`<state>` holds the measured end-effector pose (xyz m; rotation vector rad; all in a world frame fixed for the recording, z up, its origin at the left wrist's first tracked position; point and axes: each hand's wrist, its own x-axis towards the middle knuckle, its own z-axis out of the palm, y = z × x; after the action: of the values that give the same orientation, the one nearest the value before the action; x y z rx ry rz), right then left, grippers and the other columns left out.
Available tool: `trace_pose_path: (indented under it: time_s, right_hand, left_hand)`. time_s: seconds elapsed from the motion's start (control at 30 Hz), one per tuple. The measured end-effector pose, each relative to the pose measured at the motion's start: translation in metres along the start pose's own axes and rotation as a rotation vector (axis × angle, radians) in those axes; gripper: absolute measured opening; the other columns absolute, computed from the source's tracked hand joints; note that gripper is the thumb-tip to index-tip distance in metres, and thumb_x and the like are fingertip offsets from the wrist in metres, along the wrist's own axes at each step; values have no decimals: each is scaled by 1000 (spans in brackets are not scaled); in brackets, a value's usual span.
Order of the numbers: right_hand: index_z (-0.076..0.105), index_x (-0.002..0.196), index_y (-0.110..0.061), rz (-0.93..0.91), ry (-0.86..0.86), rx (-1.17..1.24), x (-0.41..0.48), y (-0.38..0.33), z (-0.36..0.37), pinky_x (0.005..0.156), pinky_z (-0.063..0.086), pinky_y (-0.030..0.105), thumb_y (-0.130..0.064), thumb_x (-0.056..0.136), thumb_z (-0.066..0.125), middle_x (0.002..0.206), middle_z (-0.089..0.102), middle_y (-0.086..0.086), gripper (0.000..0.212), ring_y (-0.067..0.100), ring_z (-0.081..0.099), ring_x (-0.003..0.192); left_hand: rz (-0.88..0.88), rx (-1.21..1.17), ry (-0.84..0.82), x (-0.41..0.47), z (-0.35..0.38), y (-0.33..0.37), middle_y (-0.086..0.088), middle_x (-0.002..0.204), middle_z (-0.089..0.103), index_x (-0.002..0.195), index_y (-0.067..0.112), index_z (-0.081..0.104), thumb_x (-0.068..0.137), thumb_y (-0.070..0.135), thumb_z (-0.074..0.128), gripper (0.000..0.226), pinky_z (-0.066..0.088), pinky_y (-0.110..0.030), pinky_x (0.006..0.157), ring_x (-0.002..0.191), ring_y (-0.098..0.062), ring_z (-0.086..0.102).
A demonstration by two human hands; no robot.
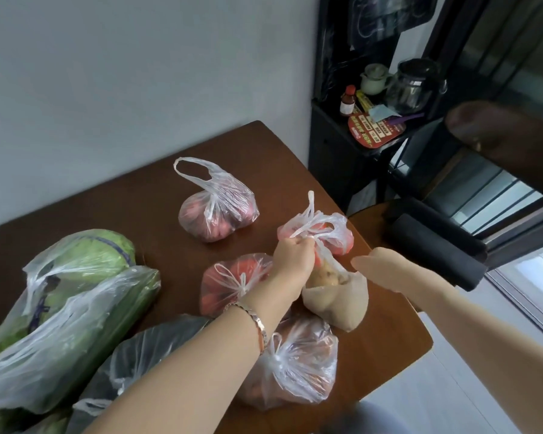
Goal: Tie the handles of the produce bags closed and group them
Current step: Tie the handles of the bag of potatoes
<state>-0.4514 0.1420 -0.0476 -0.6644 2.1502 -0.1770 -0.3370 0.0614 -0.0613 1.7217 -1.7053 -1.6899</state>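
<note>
Grips bunched neck of thin clear plastic bag of pale tan produce in curled left hand (hiding its mouth); holds blurred right hand flat, fingers together.

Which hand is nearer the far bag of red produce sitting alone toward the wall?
Left. The left hand grips white handles just right of the far bag; the right hand hovers open farther right, past the brown bag.

Place: a home, likely a dining corner
Signs: wooden bench with grocery bags; black shelf holding teapot, glass kettle, medicine bottle
</note>
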Motion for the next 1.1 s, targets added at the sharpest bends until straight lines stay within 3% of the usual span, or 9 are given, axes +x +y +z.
trace_pose_path:
  time_s: [0.1, 0.23, 0.3, 0.53, 0.67, 0.77, 0.87, 1.0, 1.1]
  right_hand:
    - [62, 104, -3, -25, 132, 15, 3, 4, 5, 77, 49, 28, -34, 89, 56, 80, 55, 3, 35, 19, 55, 80]
    - [63, 106, -6, -81, 318, -48, 9, 17, 9, 78, 56, 34, -22, 89, 57, 94, 64, 11, 24, 23, 63, 86]
    - [65, 104, -8, -89, 356, -124, 14, 18, 4, 72, 57, 31, -22, 88, 58, 87, 63, 8, 22, 20, 63, 80]
    - [62, 73, -12, -152, 119, 193, 45, 6, -27, 53, 43, 19, -29, 89, 55, 70, 57, 4, 25, 11, 52, 59]
    - [62, 82, -9, -118, -59, 412, 40, -1, -41, 81, 53, 30, -27, 89, 55, 78, 60, 7, 20, 20, 60, 82]
    - [60, 73, -4, -184, -206, 513, 33, 7, -49, 94, 51, 40, -9, 90, 47, 64, 55, 10, 22, 22, 58, 69]
    - [64, 82, 2, -418, -145, 326, 39, 24, -49, 83, 53, 44, -5, 89, 43, 62, 55, 4, 23, 16, 52, 57]
    - [61, 85, 10, -700, 66, 148, 41, 39, -46, 72, 51, 49, -21, 86, 58, 84, 60, 27, 31, 39, 58, 75]
    - [69, 83, -4, -799, 114, 248, 44, 44, -47, 75, 52, 28, -21, 84, 63, 96, 61, 2, 18, 16, 60, 88]
  left_hand:
    - [13, 26, -64, -3, -1, 3, -15, 104, 68, 102, -4, 62, 89, 20, 44, 33, 35, -18, 54, 84, -18, 57]
    - [50, 78, -121, -12, -1, 3, -10, 82, 66, 66, 6, 54, 89, 20, 43, 29, 38, -20, 58, 71, -13, 54]
    - [53, 78, -120, -16, 2, 2, -7, 70, 61, 70, 7, 55, 89, 20, 43, 26, 44, -22, 64, 72, -15, 56]
    - [80, 17, -96, -23, 26, 16, -4, 80, 64, 83, 6, 65, 90, 17, 47, 22, 46, -24, 68, 70, -11, 54]
    - [124, -144, -25, -20, 40, 22, -4, 96, 64, 99, 11, 67, 93, 5, 39, 29, 53, -24, 78, 88, -17, 63]
    - [200, -191, -17, -19, 47, 16, -2, 97, 65, 93, 13, 68, 94, -3, 40, 32, 58, -25, 72, 81, -9, 68]
    - [245, -79, 118, -26, 51, 13, 12, 87, 63, 79, 3, 68, 87, -8, 47, 25, 47, -5, 60, 69, 11, 60]
    - [253, -106, 154, -36, 53, 1, -3, 85, 62, 69, 7, 65, 82, 1, 53, 19, 55, -27, 63, 71, -15, 64]
    - [338, -32, 277, -40, 56, -4, 1, 92, 55, 66, 21, 62, 82, 14, 66, 18, 47, -11, 68, 82, -6, 57]
